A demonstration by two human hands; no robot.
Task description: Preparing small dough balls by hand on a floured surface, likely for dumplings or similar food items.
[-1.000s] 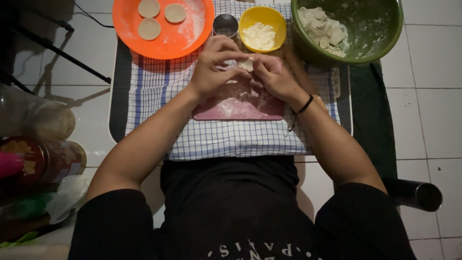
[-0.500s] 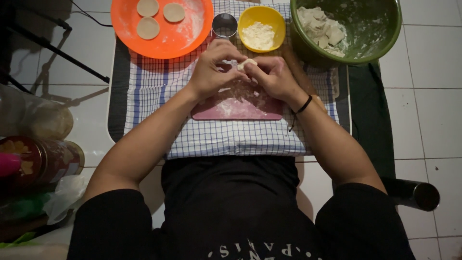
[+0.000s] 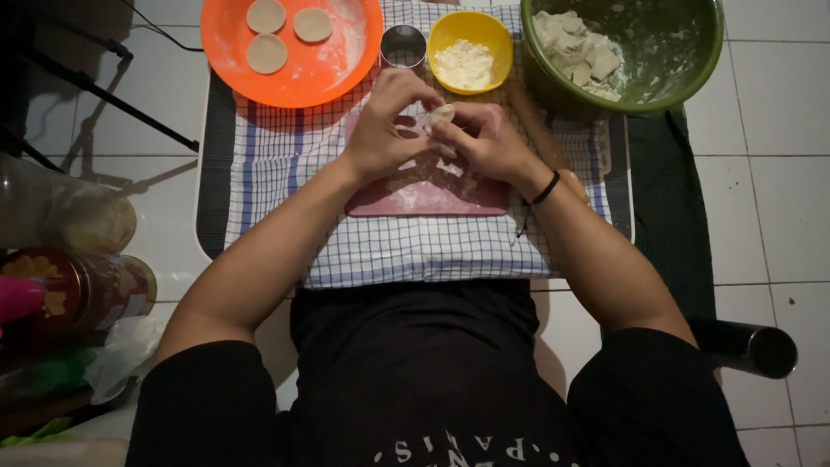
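The dough piece [image 3: 439, 114] sits pinched between both hands, held just above the pink board [image 3: 428, 190] on the checked cloth [image 3: 406, 246]. Beyond it, a green bowl [image 3: 657, 78] holds torn dough lumps, and an orange plate [image 3: 320, 73] carries three flat dough rounds. The left hand [image 3: 385, 130] curls its fingers onto the piece; the right hand [image 3: 488, 138] grips it from the other side. A yellow bowl [image 3: 450, 35] of white filling and a metal ring cutter [image 3: 403, 45] stand between plate and green bowl.
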